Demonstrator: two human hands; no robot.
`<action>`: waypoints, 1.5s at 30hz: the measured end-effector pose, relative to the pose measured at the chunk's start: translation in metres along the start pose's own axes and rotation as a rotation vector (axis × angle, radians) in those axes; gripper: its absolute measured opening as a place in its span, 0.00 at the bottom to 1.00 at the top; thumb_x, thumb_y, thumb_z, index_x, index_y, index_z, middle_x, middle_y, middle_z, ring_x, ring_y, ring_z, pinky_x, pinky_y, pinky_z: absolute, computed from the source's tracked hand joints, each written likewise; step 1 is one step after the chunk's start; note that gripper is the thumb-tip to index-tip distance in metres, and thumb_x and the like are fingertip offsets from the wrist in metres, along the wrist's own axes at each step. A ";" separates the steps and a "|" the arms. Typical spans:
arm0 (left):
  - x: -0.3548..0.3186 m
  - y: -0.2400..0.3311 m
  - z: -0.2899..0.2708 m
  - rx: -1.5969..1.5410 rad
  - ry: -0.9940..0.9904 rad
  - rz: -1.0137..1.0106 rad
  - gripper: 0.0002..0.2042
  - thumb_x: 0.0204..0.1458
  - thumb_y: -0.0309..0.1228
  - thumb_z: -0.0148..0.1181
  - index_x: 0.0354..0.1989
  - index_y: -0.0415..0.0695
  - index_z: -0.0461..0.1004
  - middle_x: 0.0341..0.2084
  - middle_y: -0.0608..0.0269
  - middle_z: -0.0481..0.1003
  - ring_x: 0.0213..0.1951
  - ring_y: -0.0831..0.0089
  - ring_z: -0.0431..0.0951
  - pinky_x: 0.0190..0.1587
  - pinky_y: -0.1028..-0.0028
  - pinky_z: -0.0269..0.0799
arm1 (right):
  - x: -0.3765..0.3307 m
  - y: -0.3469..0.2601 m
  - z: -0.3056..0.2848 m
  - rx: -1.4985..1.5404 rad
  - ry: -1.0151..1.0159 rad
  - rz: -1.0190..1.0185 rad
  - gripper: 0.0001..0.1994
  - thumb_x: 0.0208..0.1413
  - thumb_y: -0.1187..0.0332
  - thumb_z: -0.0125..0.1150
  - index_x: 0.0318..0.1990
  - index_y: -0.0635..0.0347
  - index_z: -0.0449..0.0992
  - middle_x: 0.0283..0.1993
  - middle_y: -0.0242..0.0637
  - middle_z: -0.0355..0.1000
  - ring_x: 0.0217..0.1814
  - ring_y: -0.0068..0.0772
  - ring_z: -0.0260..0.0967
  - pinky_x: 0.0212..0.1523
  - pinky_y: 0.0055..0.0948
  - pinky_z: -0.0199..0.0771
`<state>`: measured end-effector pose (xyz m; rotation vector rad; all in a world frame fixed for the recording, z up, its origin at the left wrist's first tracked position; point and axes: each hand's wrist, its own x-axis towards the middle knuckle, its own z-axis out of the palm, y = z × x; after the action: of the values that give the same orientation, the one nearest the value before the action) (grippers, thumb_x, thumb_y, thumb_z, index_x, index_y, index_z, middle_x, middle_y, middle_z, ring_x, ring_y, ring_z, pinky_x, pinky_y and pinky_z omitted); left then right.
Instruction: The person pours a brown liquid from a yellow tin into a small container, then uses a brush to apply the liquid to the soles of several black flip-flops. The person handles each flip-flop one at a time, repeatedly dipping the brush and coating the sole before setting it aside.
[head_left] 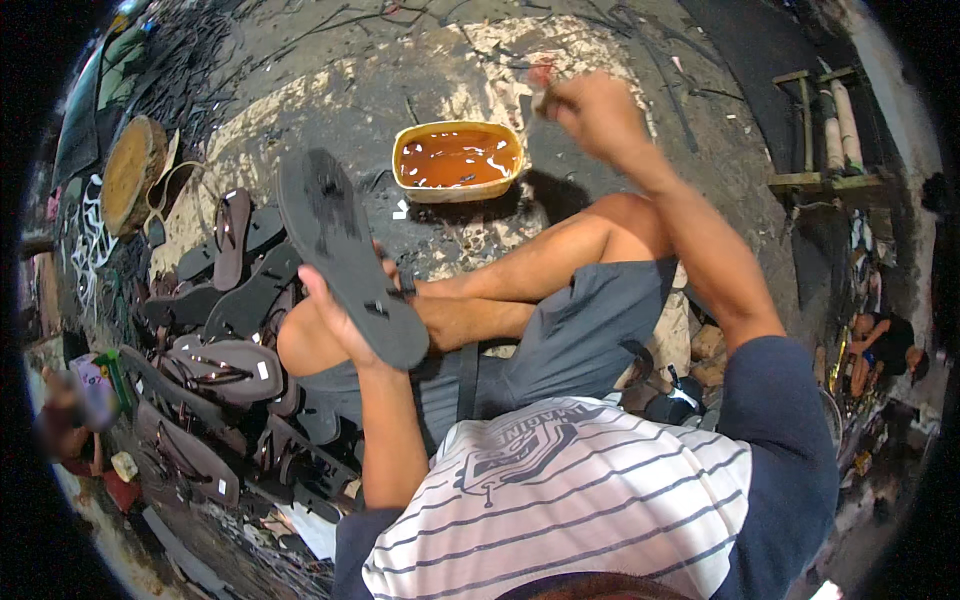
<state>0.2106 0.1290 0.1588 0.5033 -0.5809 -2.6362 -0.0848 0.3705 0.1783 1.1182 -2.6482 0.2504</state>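
My left hand [345, 325] is closed round a dark grey flip-flop sole [352, 240]. Its broad flat face is turned towards me, with a darker, streaked patch near the far end and small slots in it. The thumb presses on the left edge while other fingers show at the right edge. Beyond my crossed legs stands a yellow basin [458, 195] of amber liquid. My right hand [600, 115] is raised to the right of the basin, fingers pinched together. Something thin and greyish, with a reddish blur near it, shows at the fingertips, too smeared to name.
Several dark flip-flops [225, 370] lie piled to my left. Farther left a round wooden block [135, 177] stands beside rubber scraps. A wooden rack [815, 180] is at the right. Other people appear at the far left and far right edges.
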 end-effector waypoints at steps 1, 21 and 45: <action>0.008 0.001 -0.001 -0.012 0.008 0.019 0.36 0.65 0.63 0.45 0.59 0.38 0.71 0.43 0.54 0.81 0.33 0.64 0.81 0.28 0.69 0.82 | 0.010 -0.023 -0.041 0.045 -0.033 0.201 0.13 0.59 0.58 0.70 0.46 0.53 0.84 0.40 0.39 0.82 0.40 0.44 0.79 0.47 0.41 0.77; 0.066 0.026 0.043 0.083 -0.234 -0.032 0.32 0.64 0.62 0.50 0.54 0.42 0.74 0.39 0.53 0.79 0.37 0.64 0.81 0.39 0.65 0.81 | -0.043 -0.182 -0.042 1.342 0.177 -0.287 0.16 0.57 0.72 0.71 0.52 0.58 0.77 0.56 0.42 0.76 0.61 0.42 0.73 0.59 0.41 0.72; 0.062 -0.014 0.095 -0.068 -0.046 0.054 0.27 0.68 0.56 0.45 0.59 0.44 0.74 0.46 0.55 0.81 0.46 0.57 0.82 0.56 0.53 0.77 | 0.054 -0.149 -0.030 0.877 0.366 -0.434 0.15 0.56 0.71 0.72 0.50 0.60 0.80 0.46 0.43 0.78 0.46 0.47 0.78 0.47 0.39 0.75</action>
<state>0.1136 0.1430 0.2169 0.4019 -0.5094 -2.6120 -0.0085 0.2391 0.2317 1.6309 -1.8947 1.4457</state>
